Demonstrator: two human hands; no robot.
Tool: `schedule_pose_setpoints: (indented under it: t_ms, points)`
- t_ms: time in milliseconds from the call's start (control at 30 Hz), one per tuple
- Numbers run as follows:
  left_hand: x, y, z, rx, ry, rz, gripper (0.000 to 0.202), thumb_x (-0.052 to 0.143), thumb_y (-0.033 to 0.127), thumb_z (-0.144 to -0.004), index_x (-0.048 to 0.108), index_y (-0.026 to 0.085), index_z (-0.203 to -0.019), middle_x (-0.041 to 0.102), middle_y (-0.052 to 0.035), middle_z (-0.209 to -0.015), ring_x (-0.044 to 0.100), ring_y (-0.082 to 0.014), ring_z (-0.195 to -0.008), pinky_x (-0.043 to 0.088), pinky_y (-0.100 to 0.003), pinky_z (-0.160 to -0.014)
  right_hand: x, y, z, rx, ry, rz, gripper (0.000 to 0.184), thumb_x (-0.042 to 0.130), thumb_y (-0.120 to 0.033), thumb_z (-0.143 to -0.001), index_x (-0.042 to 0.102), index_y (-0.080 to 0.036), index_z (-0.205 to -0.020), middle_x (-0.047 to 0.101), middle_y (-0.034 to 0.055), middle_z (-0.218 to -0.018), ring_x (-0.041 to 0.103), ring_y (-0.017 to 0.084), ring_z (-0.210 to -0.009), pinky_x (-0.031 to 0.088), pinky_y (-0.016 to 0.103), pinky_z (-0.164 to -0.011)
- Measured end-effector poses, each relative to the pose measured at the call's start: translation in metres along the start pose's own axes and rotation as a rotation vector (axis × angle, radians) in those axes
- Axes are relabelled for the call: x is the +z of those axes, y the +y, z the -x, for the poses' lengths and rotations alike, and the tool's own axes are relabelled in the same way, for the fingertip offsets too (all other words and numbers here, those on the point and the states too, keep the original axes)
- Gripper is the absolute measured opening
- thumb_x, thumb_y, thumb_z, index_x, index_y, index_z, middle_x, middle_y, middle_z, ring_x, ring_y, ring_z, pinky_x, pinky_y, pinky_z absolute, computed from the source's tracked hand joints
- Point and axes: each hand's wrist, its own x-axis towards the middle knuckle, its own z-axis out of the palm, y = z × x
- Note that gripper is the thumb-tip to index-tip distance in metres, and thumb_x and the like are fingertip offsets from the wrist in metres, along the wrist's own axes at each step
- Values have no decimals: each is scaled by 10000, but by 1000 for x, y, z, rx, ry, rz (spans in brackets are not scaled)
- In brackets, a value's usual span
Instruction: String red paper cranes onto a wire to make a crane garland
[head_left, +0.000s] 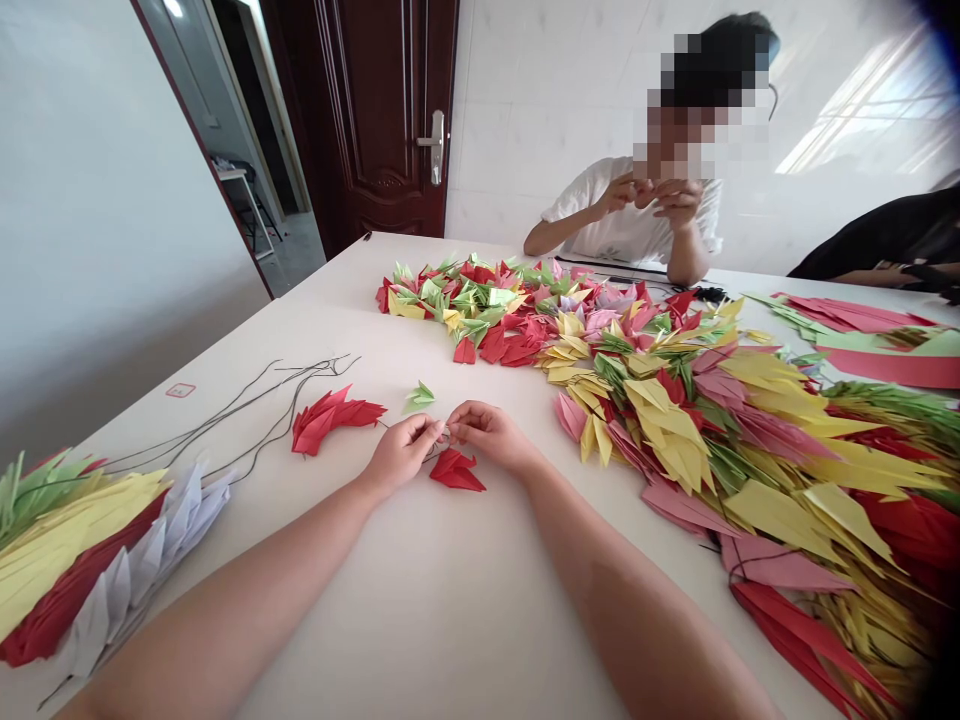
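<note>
Handling thin dark cord [430,458] seems step in hand: left hand [401,455] and right hand [491,434] nearly meet, fingers of each pinched together, apparently on cord. Red folded paper [456,471] lies on desk [435,610] just nearside. Next move likely calls for steady, fine grip.

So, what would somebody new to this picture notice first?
Probably the big multicoloured heap of folded paper pieces, sprawling from the far middle of the white table to its near right. Next might come the left grip and right grip at the centre, close together just beyond a small red paper piece. Then, the coloured paper bundles at the near left.
</note>
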Motion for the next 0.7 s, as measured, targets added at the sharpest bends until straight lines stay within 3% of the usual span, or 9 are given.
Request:
schedule_pose_setpoints:
  t_ms: [433, 700]
  points:
    - [-1, -4, -1, -23, -29, 108, 347, 431, 505, -797, 494, 187, -673, 331, 58, -504, 277, -75, -414, 220, -212, -387, 0, 0, 0, 18, 20, -12, 154, 606, -310, -705, 547, -177, -753, 576, -13, -678, 557, 104, -622, 442, 268, -644]
    - [0, -5, -2, -33, -13, 109, 334, 435, 488, -801, 513, 184, -686, 326, 59, -521, 272, -72, -423, 223, -212, -397, 2, -1, -1, 38, 109, 37, 85, 570, -256, -705, 542, -184, -742, 559, -30, -640, 518, 93, -572, 433, 258, -601]
